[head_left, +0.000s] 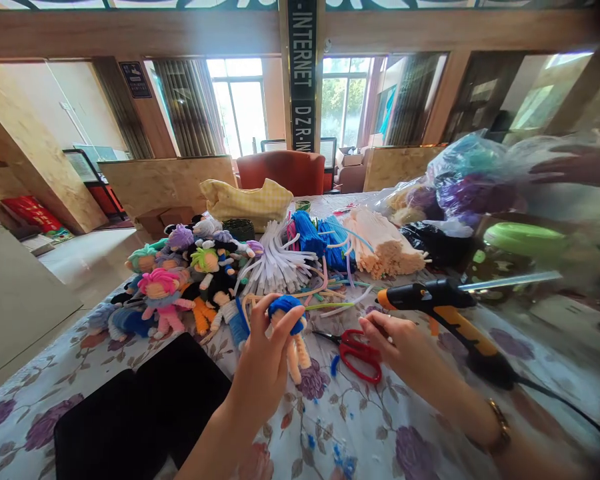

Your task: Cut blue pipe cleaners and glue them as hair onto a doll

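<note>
Blue-haired doll [299, 348] gripped in the left hand [267, 347], over the worktop [375, 427], well in from its left edge.
Right hand [387, 337] pinched closed, contents unclear; drifting against the glue gun [430, 294], if hot, could burn it.

Two bare hands, left hand [260, 363] and right hand [403, 343], ungloved, slim fingers. Left forearm [220, 427] bare from wrist to lower frame edge, smooth outline, widening toward the elbow. Right forearm [447, 393] same, plus one bracelet [500, 423] at the wrist: narrow band, gold-toned with darker sections, shiny, closed loop as far as visible. Clasp or links too small to resolve. Tiny pale spot at right fingers, can't tell if ring.
</note>
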Action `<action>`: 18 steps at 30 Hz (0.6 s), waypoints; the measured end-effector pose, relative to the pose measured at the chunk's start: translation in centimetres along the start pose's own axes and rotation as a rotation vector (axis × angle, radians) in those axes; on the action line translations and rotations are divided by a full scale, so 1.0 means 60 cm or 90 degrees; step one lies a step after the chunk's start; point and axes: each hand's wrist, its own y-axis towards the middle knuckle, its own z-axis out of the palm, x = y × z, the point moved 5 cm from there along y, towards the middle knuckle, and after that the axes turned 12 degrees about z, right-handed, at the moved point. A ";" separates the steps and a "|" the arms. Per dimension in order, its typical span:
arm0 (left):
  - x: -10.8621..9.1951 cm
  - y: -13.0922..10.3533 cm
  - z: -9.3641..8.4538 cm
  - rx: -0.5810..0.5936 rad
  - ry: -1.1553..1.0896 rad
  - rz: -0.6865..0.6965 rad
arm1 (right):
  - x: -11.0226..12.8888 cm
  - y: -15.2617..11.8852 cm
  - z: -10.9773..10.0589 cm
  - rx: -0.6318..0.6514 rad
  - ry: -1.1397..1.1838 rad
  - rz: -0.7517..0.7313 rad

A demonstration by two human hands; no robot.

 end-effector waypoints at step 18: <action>-0.009 -0.003 -0.006 -0.118 0.026 0.069 | -0.043 0.002 0.053 0.179 -0.006 -0.068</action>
